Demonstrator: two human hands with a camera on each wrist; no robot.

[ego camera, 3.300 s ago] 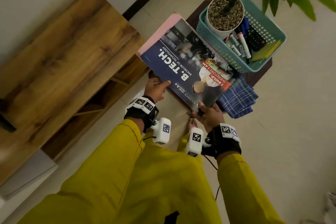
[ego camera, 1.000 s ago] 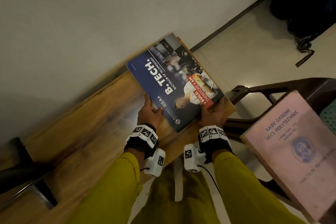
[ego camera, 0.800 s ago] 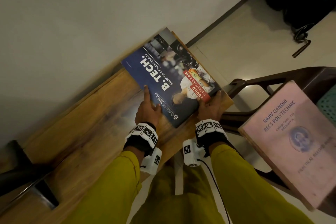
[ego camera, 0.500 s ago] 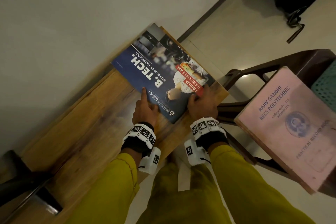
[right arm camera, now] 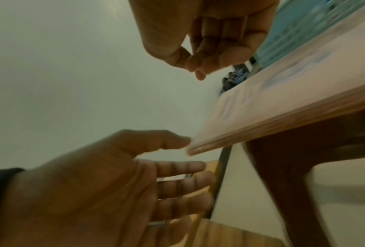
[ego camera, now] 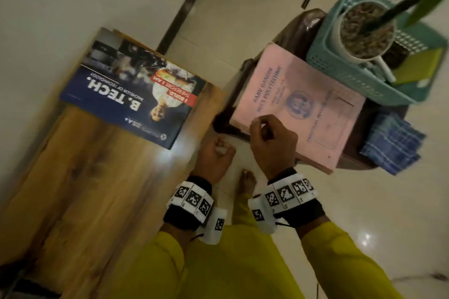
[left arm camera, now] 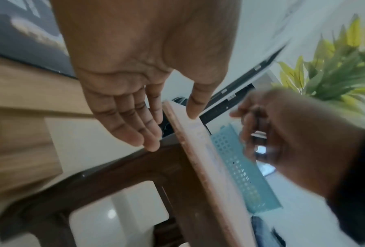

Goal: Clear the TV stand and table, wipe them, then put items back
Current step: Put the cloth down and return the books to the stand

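Observation:
The blue B.TECH book point(ego camera: 131, 90) lies flat on the far right end of the wooden TV stand point(ego camera: 97, 177), with no hand on it. A pink record book point(ego camera: 303, 104) rests on the dark brown table point(ego camera: 303, 29). My left hand point(ego camera: 220, 149) hovers between stand and table, holding nothing. In the left wrist view its thumb point(left arm camera: 193, 113) sits at the pink book's point(left arm camera: 200, 150) near corner, fingers point(left arm camera: 145, 138) relaxed below the edge. My right hand point(ego camera: 261, 126) hangs over the same corner, fingers loosely curled and empty point(right arm camera: 196, 66).
A teal basket point(ego camera: 352, 75) on the table holds a white plant pot point(ego camera: 364, 31) and small items. A blue checked cloth point(ego camera: 391, 143) lies at the table's near right. My bare foot point(ego camera: 246, 182) stands on the tiled floor between stand and table.
Both hands have let go of the blue book, which now lies on the stand. They have moved right to the near corner of the pink book.

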